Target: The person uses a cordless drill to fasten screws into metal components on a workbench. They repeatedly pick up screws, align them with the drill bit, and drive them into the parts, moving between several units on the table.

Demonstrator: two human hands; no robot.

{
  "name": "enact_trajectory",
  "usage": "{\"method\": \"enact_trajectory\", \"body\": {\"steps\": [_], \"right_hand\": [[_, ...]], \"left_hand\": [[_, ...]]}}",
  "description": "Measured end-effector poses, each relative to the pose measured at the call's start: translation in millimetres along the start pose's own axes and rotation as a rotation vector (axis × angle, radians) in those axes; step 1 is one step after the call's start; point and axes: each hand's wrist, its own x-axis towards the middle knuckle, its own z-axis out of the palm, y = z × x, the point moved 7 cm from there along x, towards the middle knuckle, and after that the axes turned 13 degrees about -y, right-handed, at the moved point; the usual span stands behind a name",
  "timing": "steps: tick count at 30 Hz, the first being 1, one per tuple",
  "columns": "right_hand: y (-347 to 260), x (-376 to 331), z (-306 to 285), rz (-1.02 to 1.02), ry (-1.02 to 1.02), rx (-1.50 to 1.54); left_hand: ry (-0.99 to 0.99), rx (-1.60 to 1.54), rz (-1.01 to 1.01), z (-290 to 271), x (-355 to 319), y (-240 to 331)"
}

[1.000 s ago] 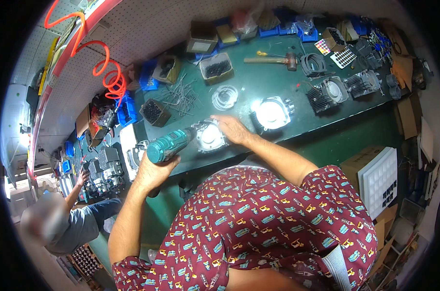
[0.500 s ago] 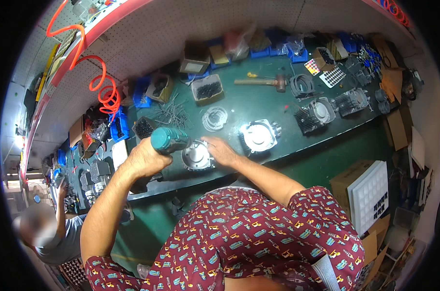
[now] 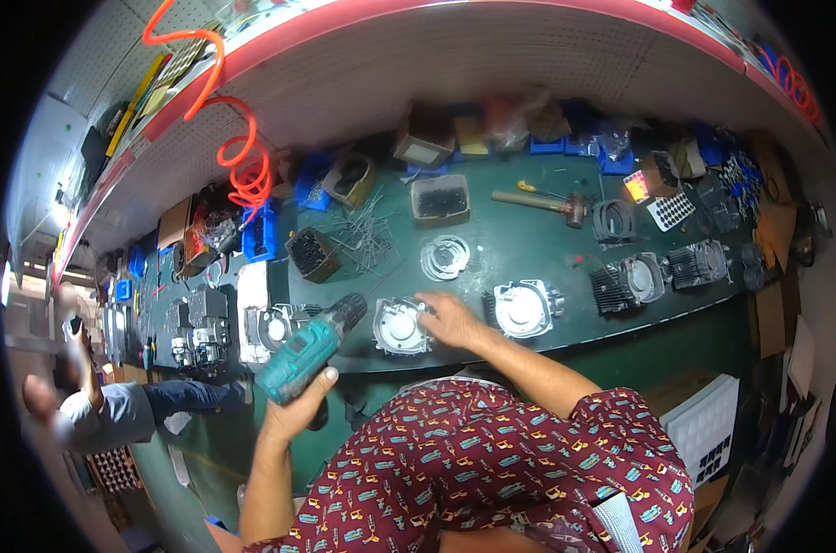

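My left hand [image 3: 298,405] grips a teal cordless drill [image 3: 309,348] by its handle, holding it low over the front edge of the green workbench [image 3: 519,244] with its black chuck pointing up and right. My right hand [image 3: 450,320] rests on the right rim of a round silver metal housing [image 3: 400,326] lying on the bench. A second similar housing [image 3: 521,309] lies just to the right of that hand. A flat ring-shaped gasket [image 3: 445,257] lies behind them.
Black finned cylinders [image 3: 632,281] stand at the right. A tray of dark screws [image 3: 441,199], a small box of screws [image 3: 312,254], loose long bolts [image 3: 363,238] and a hammer [image 3: 540,203] lie behind. An orange coiled hose [image 3: 245,175] hangs at left. Another person [image 3: 95,405] sits at far left.
My left hand has pulled the drill back and down from over the housing toward the bench's front edge. My right hand stays on the housing.
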Motion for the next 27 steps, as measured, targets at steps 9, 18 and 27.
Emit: {"method": "enact_trajectory", "body": {"steps": [9,18,27], "right_hand": [[30.2,111.0,-113.5,0.003,0.193,-0.281],[134.3,226.7,-127.5,0.452,-0.122,-0.492],[156.4,225.9,-117.0,0.581,-0.038,-0.550]], "left_hand": [[0.256,-0.096,-0.135,15.5,-44.7,-69.8],[0.304,-0.171,-0.195,26.3,-90.5,-119.8],[0.261,-0.232,-0.366,16.8,-100.7,-131.4]]}}
